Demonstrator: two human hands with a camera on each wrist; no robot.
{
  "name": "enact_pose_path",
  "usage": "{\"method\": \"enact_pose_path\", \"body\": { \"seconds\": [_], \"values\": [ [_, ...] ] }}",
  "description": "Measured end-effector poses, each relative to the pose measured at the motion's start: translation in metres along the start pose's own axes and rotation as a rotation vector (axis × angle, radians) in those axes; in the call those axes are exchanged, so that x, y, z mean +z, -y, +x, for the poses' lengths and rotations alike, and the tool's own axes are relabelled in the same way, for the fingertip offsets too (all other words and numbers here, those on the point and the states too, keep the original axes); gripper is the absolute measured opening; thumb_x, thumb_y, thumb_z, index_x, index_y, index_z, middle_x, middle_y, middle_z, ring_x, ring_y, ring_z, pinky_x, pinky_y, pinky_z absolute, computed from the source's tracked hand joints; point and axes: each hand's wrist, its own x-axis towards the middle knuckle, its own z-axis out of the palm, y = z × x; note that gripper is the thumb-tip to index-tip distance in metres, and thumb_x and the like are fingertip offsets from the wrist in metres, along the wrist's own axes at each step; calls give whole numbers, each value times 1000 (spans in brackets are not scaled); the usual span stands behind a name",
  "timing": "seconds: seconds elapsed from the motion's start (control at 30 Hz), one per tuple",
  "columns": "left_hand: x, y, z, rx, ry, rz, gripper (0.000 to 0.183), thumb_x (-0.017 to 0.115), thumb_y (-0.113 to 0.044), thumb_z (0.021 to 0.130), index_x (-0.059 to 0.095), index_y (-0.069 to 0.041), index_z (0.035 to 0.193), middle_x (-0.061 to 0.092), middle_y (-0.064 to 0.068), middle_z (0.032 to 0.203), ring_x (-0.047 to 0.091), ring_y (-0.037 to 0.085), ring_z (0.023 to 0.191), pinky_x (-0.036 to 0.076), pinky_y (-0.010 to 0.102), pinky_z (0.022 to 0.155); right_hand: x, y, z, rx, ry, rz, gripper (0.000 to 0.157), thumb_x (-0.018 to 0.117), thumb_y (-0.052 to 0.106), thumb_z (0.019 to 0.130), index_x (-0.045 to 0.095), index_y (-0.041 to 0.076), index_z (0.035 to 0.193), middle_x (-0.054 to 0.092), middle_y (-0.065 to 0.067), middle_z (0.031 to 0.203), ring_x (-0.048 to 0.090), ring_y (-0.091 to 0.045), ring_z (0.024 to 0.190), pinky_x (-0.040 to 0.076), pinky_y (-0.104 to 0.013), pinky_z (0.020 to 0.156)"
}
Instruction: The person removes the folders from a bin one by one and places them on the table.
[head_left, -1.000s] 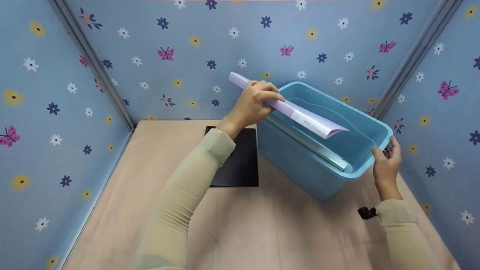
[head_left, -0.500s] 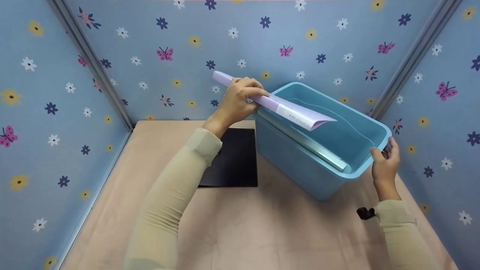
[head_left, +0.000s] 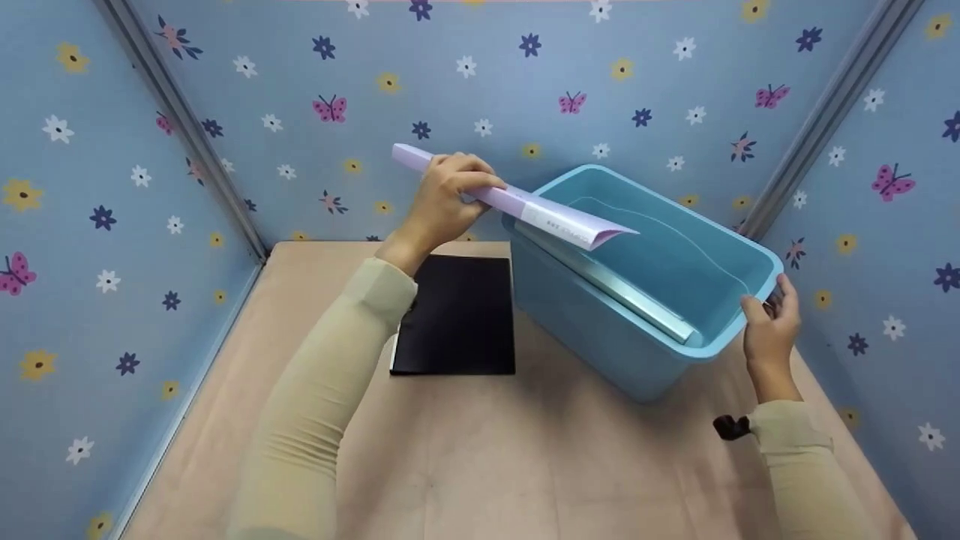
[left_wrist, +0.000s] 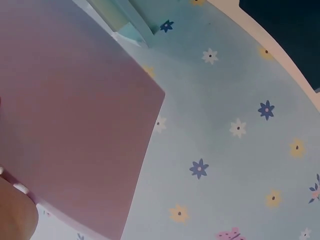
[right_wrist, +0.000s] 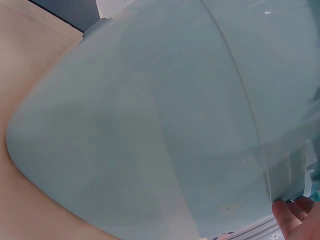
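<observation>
Lilac folder (head_left: 559, 215), blue bin (head_left: 577, 315).

The carrying surface (head_left: 480, 465) is flat and of a pale peach colour, with some faint straight lines and soft shadows on it. Two things are standing or lying directly upon it. A black, flat, rectangular object (head_left: 469, 319) lies on the far part, and it shows a narrow white strip along its left edge. Just beside it, on the right, stands a deep blue bin (head_left: 592, 330), turned diagonally; whether its whole base touches the surface, I cannot say with certainty.
</observation>
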Motion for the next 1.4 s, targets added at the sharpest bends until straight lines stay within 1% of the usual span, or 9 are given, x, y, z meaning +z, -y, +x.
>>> {"method": "enact_pose_path", "body": {
  "seconds": [0.13,0.3,0.63,0.77,0.93,1.07,1.17,1.3,1.4],
  "values": [
    [-4,4,-4,-1,-15,4,18,77,1,93,86,-7,106,80,13,111,70,35,111,44,54,111,0,-1,0,12,0,-10,78,52,23,103,22,28,175,36,-12,176,44,-26,152,36,-44,131],
    [-10,9,-8,-9,-23,6,16,79,-1,93,86,-6,106,80,13,111,69,35,111,44,54,109,0,-1,0,8,-5,-9,78,52,23,103,23,29,175,35,-11,176,43,-26,153,37,-42,130],
    [-29,18,-18,-43,-36,32,15,81,-2,93,86,-6,107,80,14,112,69,37,112,43,55,108,1,0,0,-7,-11,-14,78,53,23,102,24,26,174,34,-10,177,43,-26,153,36,-42,131],
    [-35,23,-23,-40,-54,36,14,82,-2,92,86,-5,105,80,15,110,70,38,110,43,55,105,1,1,-1,-12,-6,5,78,53,21,102,24,26,175,35,-12,176,43,-26,151,38,-38,128],
    [-41,29,-29,-37,-73,40,15,83,0,90,86,-4,104,80,16,108,70,39,108,43,56,103,1,1,-2,-14,-6,10,78,52,21,101,24,25,174,38,-15,174,46,-26,147,41,-37,123],
    [-47,34,-35,-41,-80,44,17,83,1,88,85,-4,104,80,17,109,71,40,109,43,55,103,1,1,0,-15,-6,8,79,52,21,101,23,24,175,36,-15,175,44,-29,151,40,-37,124],
    [-52,39,-39,-51,-85,54,17,83,0,89,85,-4,105,80,17,109,72,40,108,42,54,103,1,0,0,-13,-8,-2,79,52,21,102,23,24,175,34,-13,176,43,-28,153,39,-38,127],
    [-60,45,-46,-68,-98,79,14,83,-2,90,86,-4,104,80,17,108,72,40,105,42,55,103,1,0,-1,-10,-10,-17,78,52,23,102,24,25,175,33,-10,177,42,-27,154,37,-41,130],
    [-66,50,-51,-82,-116,89,14,83,-1,89,86,-4,103,80,17,106,71,40,104,43,57,104,1,0,0,-5,-12,-18,77,52,23,103,24,27,174,32,-8,178,41,-28,156,36,-43,131]
  ]
}}
